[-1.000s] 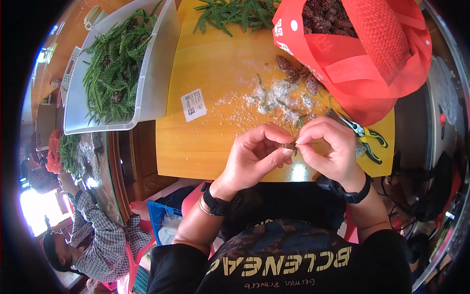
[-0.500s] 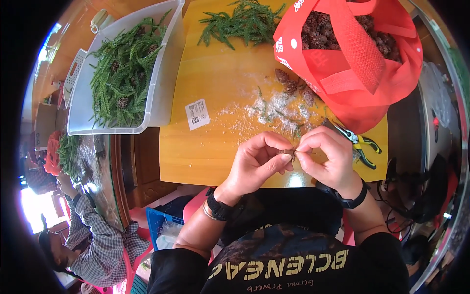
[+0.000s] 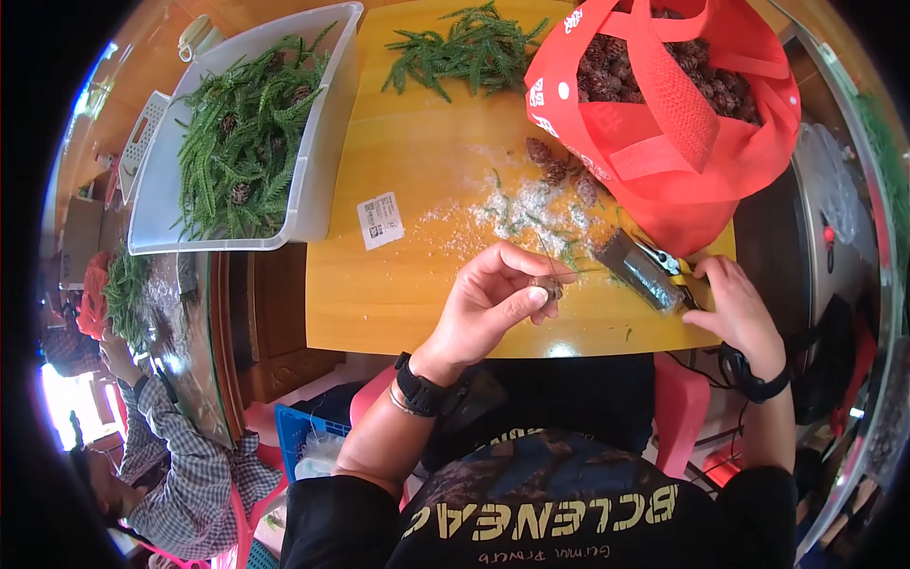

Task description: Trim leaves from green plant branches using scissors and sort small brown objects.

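Observation:
A small brown pine cone [image 3: 547, 287] is pinched between the thumb and fingers of my left hand [image 3: 488, 302], and a thin wire rises from it. To the right, my right hand [image 3: 744, 308] closes its thumb and fingers around the handles of the pliers [image 3: 681, 277], which are yellow and black. Against the pliers lies a bundle of dark thin strands in clear wrap [image 3: 640, 269]. White flakes and green bits [image 3: 531, 213] are scattered beyond my hands. A few loose pine cones [image 3: 555, 171] lie beside the red bag.
A red bag [image 3: 645, 180] full of pine cones stands at the far right. Green artificial sprigs [image 3: 464, 47] lie at the back, and a translucent bin [image 3: 308, 204] at left holds more with cones. A white label [image 3: 380, 221] lies on the yellow table [image 3: 398, 303]. Another person [image 3: 180, 474] sits at left.
My right hand has left the pine cone and moved right to the pliers, uncovering the wrapped bundle. My left hand keeps the cone, roughly in place.

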The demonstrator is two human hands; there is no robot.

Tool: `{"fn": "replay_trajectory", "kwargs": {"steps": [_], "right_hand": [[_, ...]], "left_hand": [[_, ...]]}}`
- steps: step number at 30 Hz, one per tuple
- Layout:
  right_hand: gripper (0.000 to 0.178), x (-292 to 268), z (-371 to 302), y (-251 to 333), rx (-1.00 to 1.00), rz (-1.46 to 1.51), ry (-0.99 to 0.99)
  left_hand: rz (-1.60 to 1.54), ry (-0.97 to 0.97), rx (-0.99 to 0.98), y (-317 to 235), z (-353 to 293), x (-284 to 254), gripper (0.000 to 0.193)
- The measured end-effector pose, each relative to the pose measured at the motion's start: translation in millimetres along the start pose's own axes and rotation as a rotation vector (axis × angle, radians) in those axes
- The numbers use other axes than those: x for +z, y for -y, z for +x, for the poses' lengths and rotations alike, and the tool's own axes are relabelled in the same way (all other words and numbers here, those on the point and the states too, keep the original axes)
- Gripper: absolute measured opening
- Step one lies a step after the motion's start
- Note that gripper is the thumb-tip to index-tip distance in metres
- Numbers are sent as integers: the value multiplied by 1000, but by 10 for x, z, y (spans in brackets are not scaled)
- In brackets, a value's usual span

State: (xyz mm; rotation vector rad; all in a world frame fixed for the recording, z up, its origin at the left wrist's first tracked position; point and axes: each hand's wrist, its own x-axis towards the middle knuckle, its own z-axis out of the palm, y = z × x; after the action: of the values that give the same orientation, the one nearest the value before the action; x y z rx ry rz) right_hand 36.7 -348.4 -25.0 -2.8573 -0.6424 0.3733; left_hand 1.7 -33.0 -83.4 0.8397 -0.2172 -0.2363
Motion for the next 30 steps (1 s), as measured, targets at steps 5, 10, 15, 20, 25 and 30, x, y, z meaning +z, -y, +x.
{"fn": "replay_trajectory", "kwargs": {"steps": [5,10,15,20,25,30], "right_hand": [[48,109,58,-52,114,32,-19],[35,66,51,38,112,147,-49],[29,-162,-108,145,118,143,-94],[10,-520,-294,305,106,190,-208],[14,-453,-272,618,86,499,-68],[16,-309,-43,891,-68,618,55]], "left_hand": [[-79,19,-6,-34,-2,-39,21],[-66,-46,33,-47,12,-33,19],[-84,-42,21,-64,4,-48,18],[-99,-50,7,-85,8,-48,19],[-139,-16,-21,-98,-7,-54,21],[-140,-4,18,-76,6,-46,22]]}}
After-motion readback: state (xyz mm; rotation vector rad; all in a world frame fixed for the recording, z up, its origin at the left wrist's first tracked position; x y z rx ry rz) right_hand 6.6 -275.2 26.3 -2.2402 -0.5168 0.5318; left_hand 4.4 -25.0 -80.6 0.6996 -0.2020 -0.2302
